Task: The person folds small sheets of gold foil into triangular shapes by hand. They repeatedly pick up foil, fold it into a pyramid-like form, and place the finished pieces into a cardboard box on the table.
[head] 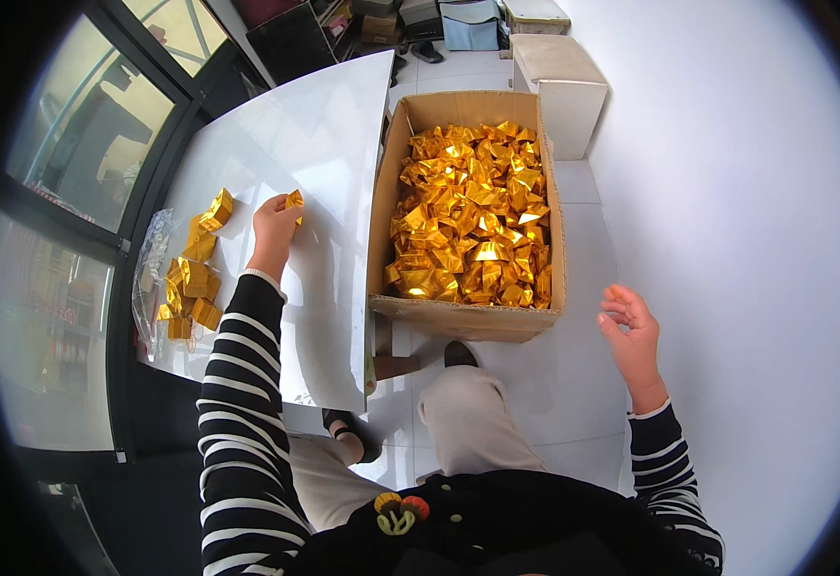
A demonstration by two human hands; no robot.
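Observation:
Over the white tabletop (333,158), my left hand (274,229) pinches a folded gold foil paper piece (294,199) between thumb and fingers. To that hand's left lies a loose row of gold paper bundles (193,277), some stacked on others. A cardboard box (463,313) stands to the right of the table, filled nearly to its rim with folded gold foil pieces (470,216). My right hand (632,327) is raised to the right of the box, in front of the white wall. Its fingers are loosely curled and apart, with nothing between them.
Clear plastic wrapping (152,281) lies along the table's left edge, beside dark-framed glass panes (60,345). A white cabinet with a padded top (560,79) stands beyond the box. Farther back are a light blue storage bin (470,27) and a dark shoe (427,52) on the tiled floor.

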